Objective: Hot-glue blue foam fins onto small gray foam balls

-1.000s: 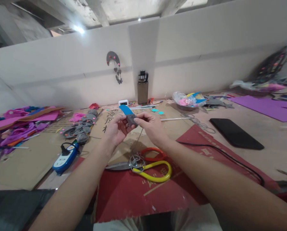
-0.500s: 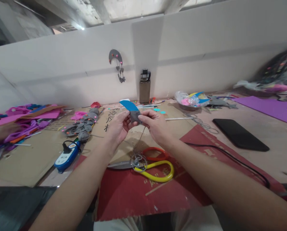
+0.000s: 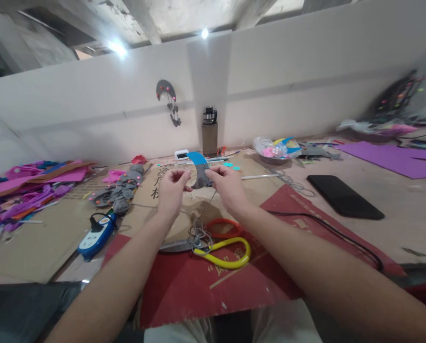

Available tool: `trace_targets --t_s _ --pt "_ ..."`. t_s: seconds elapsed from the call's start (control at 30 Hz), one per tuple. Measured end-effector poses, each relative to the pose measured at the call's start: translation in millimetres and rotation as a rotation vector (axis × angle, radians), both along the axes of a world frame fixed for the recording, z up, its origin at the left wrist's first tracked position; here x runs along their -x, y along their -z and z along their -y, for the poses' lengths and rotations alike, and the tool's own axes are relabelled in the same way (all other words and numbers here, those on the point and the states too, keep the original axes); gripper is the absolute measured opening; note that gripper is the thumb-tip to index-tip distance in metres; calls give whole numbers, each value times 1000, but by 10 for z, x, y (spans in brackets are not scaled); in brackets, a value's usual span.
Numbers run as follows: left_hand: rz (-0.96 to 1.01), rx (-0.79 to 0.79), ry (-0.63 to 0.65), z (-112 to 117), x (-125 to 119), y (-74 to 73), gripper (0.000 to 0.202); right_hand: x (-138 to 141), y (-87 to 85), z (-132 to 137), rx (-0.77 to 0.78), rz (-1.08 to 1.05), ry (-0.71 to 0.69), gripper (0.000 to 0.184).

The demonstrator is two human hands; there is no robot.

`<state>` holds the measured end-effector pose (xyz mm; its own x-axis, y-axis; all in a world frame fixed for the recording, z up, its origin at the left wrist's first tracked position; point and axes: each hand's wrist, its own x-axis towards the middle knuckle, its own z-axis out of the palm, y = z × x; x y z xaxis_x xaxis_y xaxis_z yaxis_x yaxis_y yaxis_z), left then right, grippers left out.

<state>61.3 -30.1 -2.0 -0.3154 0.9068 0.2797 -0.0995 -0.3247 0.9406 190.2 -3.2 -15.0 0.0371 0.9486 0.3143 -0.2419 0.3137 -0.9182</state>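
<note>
Between my hands is a curved felt piece (image 3: 201, 175), grey below with a blue upper end (image 3: 196, 158). My right hand (image 3: 230, 186) pinches its right edge between thumb and fingertips. On the other side, my left hand (image 3: 172, 190) has thumb and forefinger pressed together beside the lower left tip; whatever they hold is too small to make out. A grey cord runs down from the piece to a loose tangle (image 3: 199, 237). That tangle lies over scissors (image 3: 230, 255) with one yellow and one red handle.
Red cardboard (image 3: 184, 290) lies under the scissors. At left are a blue-and-white power strip (image 3: 97, 236), grey felt pieces (image 3: 118, 193) and colourful scraps (image 3: 37, 183). A bottle (image 3: 209, 136) stands behind; a phone (image 3: 343, 196), a bowl of scraps (image 3: 277, 159) and purple sheet (image 3: 380, 157) lie right.
My left fingers have let go of the felt piece's left side and moved slightly left, uncovering its curved grey part. The other person's hand at far left has gone from view.
</note>
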Motion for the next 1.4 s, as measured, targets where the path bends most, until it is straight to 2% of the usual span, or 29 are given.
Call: trace_targets --t_s 0.07,0.13,0.27,0.37,0.53,0.7,0.9,1.07,1.2,1.3,1.37,1.4 --pt "-109 -7 42 28 -36 8 30 -3 -9 14 -46 85 40 17" --pt "-125 15 112 54 -83 16 35 2 -18 41 -97 156 45 14" --pt "-72 18 169 69 -137 40 40 18 -3 76 -214 290 51 15" --pt "-27 6 216 67 -124 33 36 8 17 87 -330 426 72 18" --pt "22 -19 282 73 -86 -1 29 -29 -4 144 -473 525 96 22" --pt "24 -31 257 56 -62 14 25 -27 -15 175 -580 603 93 27" --pt "42 -4 173 22 -18 8 23 28 53 156 -673 676 39 41" --pt "133 0 194 5 -5 -1 22 121 142 167 -681 797 72 45" --pt "146 4 196 -20 3 5 19 163 185 182 -700 808 65 48" --pt "151 8 144 -63 71 -10 14 52 119 137 -699 801 43 36" --pt "145 -10 93 -110 160 -23 13 -118 29 51 -642 810 106 21" --pt "133 -30 63 -139 214 -27 13 -221 -16 -6 -584 815 192 20"
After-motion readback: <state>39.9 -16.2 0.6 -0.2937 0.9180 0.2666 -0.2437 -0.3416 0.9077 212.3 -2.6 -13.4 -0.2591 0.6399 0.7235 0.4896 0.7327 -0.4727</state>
